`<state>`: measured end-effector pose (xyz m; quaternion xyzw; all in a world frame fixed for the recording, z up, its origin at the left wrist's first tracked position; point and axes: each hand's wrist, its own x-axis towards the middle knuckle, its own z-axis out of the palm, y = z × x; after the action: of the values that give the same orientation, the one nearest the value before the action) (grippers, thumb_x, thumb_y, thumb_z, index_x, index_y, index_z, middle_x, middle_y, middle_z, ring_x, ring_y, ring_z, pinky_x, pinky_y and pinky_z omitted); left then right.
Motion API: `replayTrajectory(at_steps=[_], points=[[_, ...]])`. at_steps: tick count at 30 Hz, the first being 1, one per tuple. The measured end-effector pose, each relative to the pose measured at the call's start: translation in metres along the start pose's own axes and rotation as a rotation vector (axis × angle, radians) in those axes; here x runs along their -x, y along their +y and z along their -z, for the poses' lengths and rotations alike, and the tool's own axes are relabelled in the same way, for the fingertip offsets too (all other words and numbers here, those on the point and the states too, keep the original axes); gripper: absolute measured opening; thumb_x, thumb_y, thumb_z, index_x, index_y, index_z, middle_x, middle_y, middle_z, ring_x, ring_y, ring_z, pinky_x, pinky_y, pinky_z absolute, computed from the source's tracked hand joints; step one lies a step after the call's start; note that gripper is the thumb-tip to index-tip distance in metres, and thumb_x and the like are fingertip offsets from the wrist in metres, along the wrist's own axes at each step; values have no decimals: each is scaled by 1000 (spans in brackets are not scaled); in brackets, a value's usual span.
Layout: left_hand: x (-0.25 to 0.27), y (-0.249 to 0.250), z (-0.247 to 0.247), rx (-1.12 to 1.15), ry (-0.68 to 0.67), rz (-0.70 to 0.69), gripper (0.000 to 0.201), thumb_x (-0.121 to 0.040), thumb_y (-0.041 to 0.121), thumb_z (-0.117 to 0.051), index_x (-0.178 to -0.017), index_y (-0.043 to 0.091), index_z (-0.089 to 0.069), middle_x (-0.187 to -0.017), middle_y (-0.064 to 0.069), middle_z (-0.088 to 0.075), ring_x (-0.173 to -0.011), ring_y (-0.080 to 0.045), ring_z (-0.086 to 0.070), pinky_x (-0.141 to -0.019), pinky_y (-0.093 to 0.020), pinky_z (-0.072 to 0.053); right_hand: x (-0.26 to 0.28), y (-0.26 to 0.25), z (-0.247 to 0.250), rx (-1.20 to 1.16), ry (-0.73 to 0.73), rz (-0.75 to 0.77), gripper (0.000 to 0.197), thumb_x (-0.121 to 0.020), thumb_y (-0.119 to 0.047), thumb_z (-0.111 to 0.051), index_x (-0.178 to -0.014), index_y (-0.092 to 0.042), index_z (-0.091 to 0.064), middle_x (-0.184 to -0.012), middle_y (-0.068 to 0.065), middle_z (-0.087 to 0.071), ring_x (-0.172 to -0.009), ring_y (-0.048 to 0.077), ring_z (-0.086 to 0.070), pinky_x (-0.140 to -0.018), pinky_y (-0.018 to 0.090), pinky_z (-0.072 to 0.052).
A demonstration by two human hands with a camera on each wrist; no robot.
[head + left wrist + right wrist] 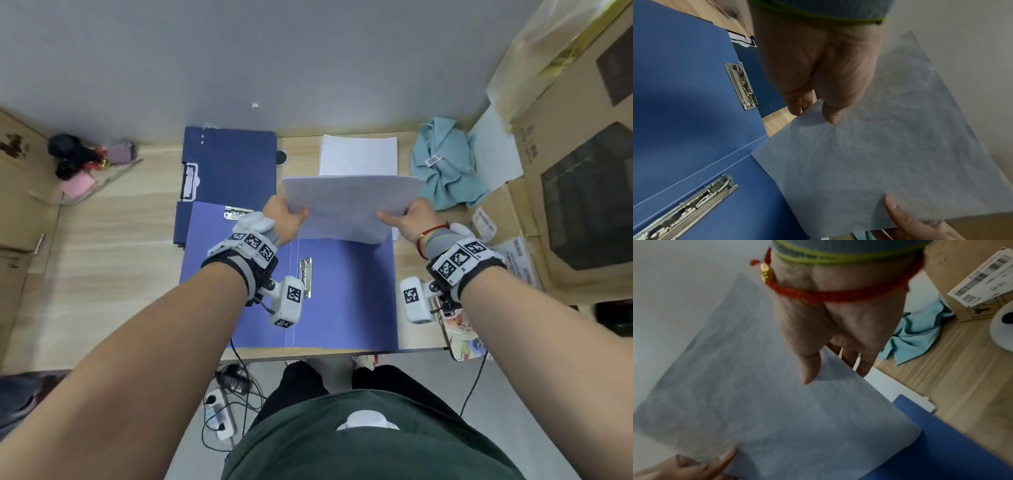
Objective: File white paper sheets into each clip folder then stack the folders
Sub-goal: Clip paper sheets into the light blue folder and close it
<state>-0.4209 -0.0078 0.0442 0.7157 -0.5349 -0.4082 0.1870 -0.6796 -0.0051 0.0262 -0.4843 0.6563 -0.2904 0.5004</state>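
Observation:
I hold a white paper sheet in the air above the desk. My left hand pinches its left edge, thumb on top. My right hand pinches its right edge the same way. Below lies an open blue clip folder with a metal clip near its spine. A second open folder with its own clip lies partly under it. A darker folder lies behind. A stack of white sheets rests at the back.
A crumpled teal cloth lies right of the paper stack. Cardboard boxes crowd the right side. Dark and pink small items sit at the left back. The desk's front edge is close to my body.

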Motion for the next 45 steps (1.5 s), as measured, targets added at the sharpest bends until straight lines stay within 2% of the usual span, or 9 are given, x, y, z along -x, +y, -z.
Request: replayTrajectory(at_steps=[4, 7, 11, 15, 20, 23, 31, 38, 45], points=[[7, 10, -7, -18, 100, 32, 28, -91, 23, -62, -109, 3, -67, -102, -14, -72, -94, -34, -68, -79, -38, -55, -2, -9, 7, 12, -22, 44, 30, -84, -13, -73, -113, -6, -69, -105, 1, -68, -85, 5, -68, -86, 31, -53], [18, 7, -10, -36, 142, 5, 23, -92, 17, -61, -103, -1, -67, -100, -18, -71, -93, -37, -67, -70, -32, -47, 2, -7, 9, 73, -84, 40, 34, -83, -24, -75, -113, -8, -70, -105, 1, -70, -97, 17, -68, -91, 35, -54], [34, -11, -17, 88, 93, 81, 23, -91, 16, -63, -108, 1, -67, -99, -12, -71, -89, -30, -68, -81, -38, -56, 15, 14, -2, 231, -178, -117, 35, -86, -37, -70, -109, -12, -63, -101, 3, -68, -91, 20, -65, -85, 30, -50], [39, -51, -22, 174, -47, 288, 18, -87, 18, -73, -100, 7, -68, -87, -8, -73, -79, -24, -70, -88, -46, -58, 20, 48, -14, 320, -146, -325, 65, -76, -53, -68, -122, -8, -56, -113, 10, -67, -103, 30, -64, -95, 39, -50], [37, -141, -50, -418, -338, 490, 60, -46, 76, -63, -92, 38, -66, -105, 11, -71, -94, -19, -68, -92, -37, -55, 38, 91, -28, 421, -120, -517, 61, -88, -41, -65, -132, -1, -51, -129, 13, -59, -117, 32, -57, -91, 33, -44], [46, -149, -62, -557, -450, 471, 55, -68, 68, -66, -114, 39, -67, -117, 11, -65, -107, -21, -63, -98, -37, -50, 40, 101, -40, 493, -102, -573, 67, -91, -43, -61, -139, 1, -42, -139, 16, -51, -125, 36, -51, -99, 40, -41], [47, -150, -90, -264, -536, 460, 11, -77, 38, -73, -80, 29, -69, -76, 7, -75, -90, -18, -73, -92, -38, -56, 30, 100, -54, 605, -89, -599, 63, -97, -38, -52, -143, 3, -36, -144, 17, -46, -130, 36, -46, -99, 38, -40], [48, -139, -103, -204, -582, 462, 22, -77, 39, -71, -81, 17, -69, -79, 4, -74, -85, -22, -72, -94, -38, -55, 18, 91, -51, 628, -73, -594, 65, -97, -40, -52, -143, 3, -36, -144, 18, -46, -130, 37, -46, -98, 39, -41], [34, -142, -77, -280, -426, 428, 9, -86, 32, -70, -87, 22, -70, -75, 1, -75, -66, -11, -66, -64, -23, -50, 19, 96, -49, 599, -37, -594, 69, -95, -41, -55, -146, 0, -32, -148, 16, -42, -134, 35, -43, -104, 40, -37]])
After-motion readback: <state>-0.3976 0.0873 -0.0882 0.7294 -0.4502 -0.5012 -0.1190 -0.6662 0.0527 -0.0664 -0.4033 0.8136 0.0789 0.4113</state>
